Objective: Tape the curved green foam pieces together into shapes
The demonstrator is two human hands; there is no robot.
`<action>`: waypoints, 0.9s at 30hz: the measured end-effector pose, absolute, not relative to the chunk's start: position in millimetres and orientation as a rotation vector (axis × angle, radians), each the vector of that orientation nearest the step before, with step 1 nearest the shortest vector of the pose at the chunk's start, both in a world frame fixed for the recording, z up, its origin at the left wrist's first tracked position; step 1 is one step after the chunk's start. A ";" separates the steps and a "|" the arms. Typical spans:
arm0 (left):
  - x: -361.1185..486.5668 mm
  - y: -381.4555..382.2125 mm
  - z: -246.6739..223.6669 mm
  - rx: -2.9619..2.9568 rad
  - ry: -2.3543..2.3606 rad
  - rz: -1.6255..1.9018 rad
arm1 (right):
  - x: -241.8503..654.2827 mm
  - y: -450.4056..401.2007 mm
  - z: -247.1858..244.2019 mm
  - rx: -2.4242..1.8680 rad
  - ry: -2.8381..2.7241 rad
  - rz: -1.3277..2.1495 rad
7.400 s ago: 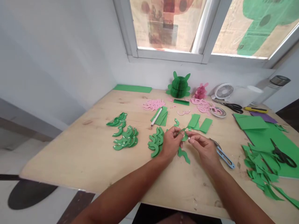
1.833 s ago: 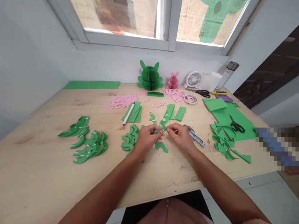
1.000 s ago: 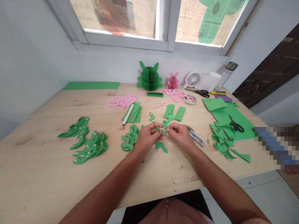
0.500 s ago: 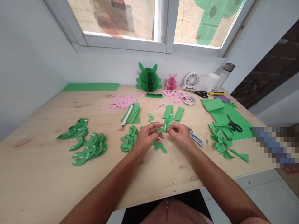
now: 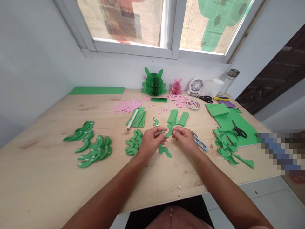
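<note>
Between my two hands is a wavy green paper cutout [image 5: 169, 130], held just above the table. My left hand [image 5: 152, 139] pinches its left end with thumb and forefinger. On its right edge, the fingertips of my right hand [image 5: 185, 137] are closed. Below them another curved green paper piece [image 5: 165, 151] lies on the wood. A pile of green cutouts [image 5: 133, 142] sits beside my left wrist, partly behind it. To the right of my right hand lies a light blue utility knife [image 5: 200, 142]. Folded green paper strips [image 5: 183, 119] rest just beyond the fingers.
More green cutouts with white strips [image 5: 95, 149] lie at left. A white pen [image 5: 132, 119] rests on green paper. At right are green scraps [image 5: 225, 146] and black scissors [image 5: 239, 129]. Behind stand a green honeycomb paper figure [image 5: 154, 84], a pink one [image 5: 176, 86] and a small fan [image 5: 196, 85].
The green cutout has turned between my fingers, and its upper end no longer stands up as tall. My left fingers have closed in on it. The whole view has shifted slightly.
</note>
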State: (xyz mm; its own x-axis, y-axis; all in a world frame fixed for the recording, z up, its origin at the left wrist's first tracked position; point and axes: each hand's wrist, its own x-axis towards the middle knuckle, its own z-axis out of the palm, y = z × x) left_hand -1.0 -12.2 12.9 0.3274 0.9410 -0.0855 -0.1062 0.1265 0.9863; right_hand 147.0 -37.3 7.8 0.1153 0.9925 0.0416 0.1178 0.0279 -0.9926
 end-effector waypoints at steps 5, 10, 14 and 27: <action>-2.0 -11.9 10.2 1.259 0.961 0.967 | 150.5 -34.5 3.3 -1.197 -0.988 1.153; -2.0 -14.7 5.5 1.375 0.957 0.926 | 152.3 -32.4 2.5 -1.227 -0.926 1.145; 0.1 -17.1 6.3 1.395 0.958 0.922 | 153.6 -32.1 4.0 -1.308 -0.990 1.087; 1.4 -19.0 16.5 1.342 0.965 0.893 | 150.2 -37.1 10.6 -1.288 -1.139 1.120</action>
State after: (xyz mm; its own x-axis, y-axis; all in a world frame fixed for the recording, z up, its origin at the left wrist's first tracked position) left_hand 1.4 -19.0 16.5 0.3619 0.9310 -0.0470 0.0256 0.0405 0.9989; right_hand 150.2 -37.1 10.6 0.1133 0.9935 -0.0091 0.0258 -0.0121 -0.9996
